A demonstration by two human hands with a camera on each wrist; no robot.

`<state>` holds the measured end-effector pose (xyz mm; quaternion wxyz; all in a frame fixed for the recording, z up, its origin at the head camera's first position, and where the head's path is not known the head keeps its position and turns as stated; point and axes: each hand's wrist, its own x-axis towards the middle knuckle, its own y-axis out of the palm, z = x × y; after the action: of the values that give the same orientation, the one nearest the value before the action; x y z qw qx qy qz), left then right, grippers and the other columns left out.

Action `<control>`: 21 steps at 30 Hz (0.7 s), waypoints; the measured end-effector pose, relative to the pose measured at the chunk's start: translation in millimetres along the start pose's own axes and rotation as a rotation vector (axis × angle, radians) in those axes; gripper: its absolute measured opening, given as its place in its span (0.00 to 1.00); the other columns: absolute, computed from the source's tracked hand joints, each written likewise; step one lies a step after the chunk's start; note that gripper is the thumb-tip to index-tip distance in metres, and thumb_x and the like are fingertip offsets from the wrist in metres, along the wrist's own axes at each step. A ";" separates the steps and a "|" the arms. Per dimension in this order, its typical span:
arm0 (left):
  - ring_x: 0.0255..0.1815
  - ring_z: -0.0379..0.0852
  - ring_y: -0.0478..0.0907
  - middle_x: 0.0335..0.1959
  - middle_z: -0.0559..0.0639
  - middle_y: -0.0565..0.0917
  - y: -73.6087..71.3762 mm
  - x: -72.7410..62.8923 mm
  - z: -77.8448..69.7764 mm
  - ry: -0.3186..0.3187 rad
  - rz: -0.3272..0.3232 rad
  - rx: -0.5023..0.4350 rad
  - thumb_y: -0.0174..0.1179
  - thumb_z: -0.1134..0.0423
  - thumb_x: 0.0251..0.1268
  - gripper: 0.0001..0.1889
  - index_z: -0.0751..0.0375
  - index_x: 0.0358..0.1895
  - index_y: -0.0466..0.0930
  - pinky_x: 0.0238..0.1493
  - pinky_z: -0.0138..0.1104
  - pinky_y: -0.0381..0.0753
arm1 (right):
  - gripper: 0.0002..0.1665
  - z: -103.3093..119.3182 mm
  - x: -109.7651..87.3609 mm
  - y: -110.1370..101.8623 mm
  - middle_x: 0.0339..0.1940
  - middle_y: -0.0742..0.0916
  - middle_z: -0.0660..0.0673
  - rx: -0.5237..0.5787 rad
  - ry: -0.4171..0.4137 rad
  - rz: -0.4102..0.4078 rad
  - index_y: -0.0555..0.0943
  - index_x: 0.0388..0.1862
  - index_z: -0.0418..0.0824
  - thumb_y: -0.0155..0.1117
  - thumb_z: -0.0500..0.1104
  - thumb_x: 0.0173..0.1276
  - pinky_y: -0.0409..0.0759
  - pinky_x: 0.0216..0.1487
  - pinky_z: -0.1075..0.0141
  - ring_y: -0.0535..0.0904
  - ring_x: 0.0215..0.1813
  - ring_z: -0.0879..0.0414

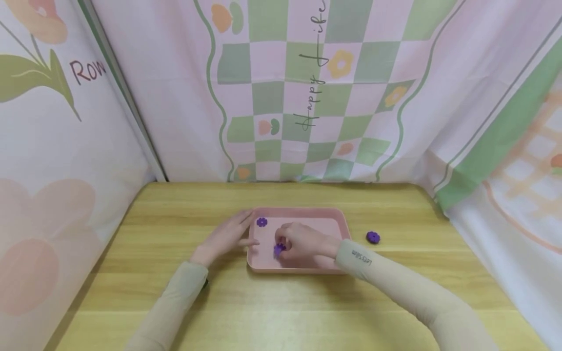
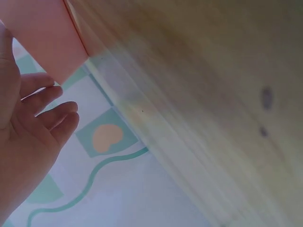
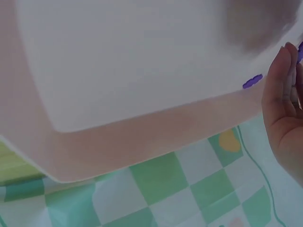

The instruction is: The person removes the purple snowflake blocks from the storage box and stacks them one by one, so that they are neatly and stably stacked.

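A shallow pink tray (image 1: 300, 269) lies on the wooden table. Inside it, my right hand (image 1: 303, 239) pinches a small purple flower-shaped piece (image 1: 279, 250) between thumb and fingers, low over the tray floor. Another purple flower-shaped piece (image 1: 262, 222) lies flat in the tray's back left corner. My left hand (image 1: 224, 239) rests at the tray's left rim, fingers loosely extended and thumb reaching over the edge. The left wrist view shows its relaxed fingers (image 2: 57, 111) beside the tray's pink outer wall (image 2: 45, 35).
One more purple flower-shaped piece (image 1: 373, 237) lies on the table (image 1: 281, 312) just right of the tray. Patterned cloth (image 1: 320, 97) hangs behind the table's back edge, with more cloth at both sides.
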<state>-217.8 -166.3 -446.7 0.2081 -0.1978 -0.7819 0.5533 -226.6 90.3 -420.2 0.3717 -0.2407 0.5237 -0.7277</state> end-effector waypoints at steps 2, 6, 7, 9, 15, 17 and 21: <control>0.79 0.64 0.57 0.78 0.65 0.58 0.5 -0.3 0.3 0.001 0.003 0.015 0.60 0.39 0.63 0.47 0.63 0.77 0.55 0.79 0.57 0.59 | 0.10 -2.9 -2.6 -3.4 0.32 0.84 0.54 -0.001 0.004 -0.019 0.83 0.38 0.47 0.72 0.46 0.58 0.80 0.37 0.76 0.78 0.33 0.64; 0.78 0.65 0.58 0.78 0.66 0.59 1.2 -0.2 0.6 0.014 -0.001 0.037 0.60 0.40 0.63 0.46 0.64 0.76 0.56 0.78 0.57 0.60 | 0.10 -8.4 -8.5 -10.3 0.32 0.84 0.55 0.009 0.053 -0.029 0.83 0.37 0.49 0.73 0.48 0.58 0.81 0.37 0.74 0.78 0.33 0.65; 0.78 0.65 0.59 0.78 0.66 0.59 1.1 -0.1 0.5 0.020 -0.004 0.045 0.61 0.40 0.64 0.46 0.65 0.76 0.57 0.78 0.58 0.61 | 0.10 -10.0 -10.3 -12.3 0.33 0.85 0.55 0.013 0.066 -0.029 0.83 0.37 0.49 0.73 0.47 0.58 0.81 0.37 0.73 0.78 0.33 0.65; 0.78 0.65 0.59 0.78 0.66 0.59 0.5 0.3 -0.3 0.023 -0.001 0.054 0.60 0.40 0.64 0.46 0.66 0.76 0.57 0.78 0.57 0.61 | 0.10 -13.4 -13.9 -16.3 0.33 0.86 0.56 0.020 0.097 -0.022 0.83 0.39 0.50 0.73 0.47 0.58 0.81 0.36 0.73 0.79 0.33 0.65; 0.77 0.66 0.60 0.77 0.67 0.61 -0.5 0.3 -2.0 0.043 -0.009 0.079 0.60 0.40 0.64 0.45 0.67 0.75 0.58 0.78 0.56 0.62 | 0.10 -29.2 -26.5 -27.5 0.35 0.89 0.52 0.044 0.090 -0.051 0.84 0.40 0.45 0.72 0.43 0.59 0.81 0.33 0.75 0.80 0.32 0.64; 0.76 0.66 0.61 0.76 0.68 0.62 -0.4 0.3 -2.3 0.049 -0.018 0.083 0.60 0.40 0.64 0.45 0.68 0.75 0.58 0.77 0.56 0.63 | 0.11 -33.9 -31.4 -31.6 0.35 0.89 0.50 0.055 0.070 -0.076 0.84 0.40 0.43 0.73 0.41 0.58 0.81 0.33 0.75 0.81 0.32 0.61; 0.76 0.66 0.62 0.75 0.68 0.63 -0.2 0.4 -2.8 0.055 -0.027 0.096 0.61 0.41 0.64 0.45 0.69 0.74 0.59 0.77 0.56 0.64 | 0.10 -43.0 -41.8 -37.3 0.35 0.89 0.48 0.040 0.040 -0.120 0.84 0.38 0.42 0.73 0.40 0.58 0.80 0.32 0.76 0.82 0.32 0.57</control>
<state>-216.6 -163.9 -445.6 0.2465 -0.1923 -0.7509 0.5817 -243.7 155.1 -397.9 0.3216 -0.2495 0.5010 -0.7637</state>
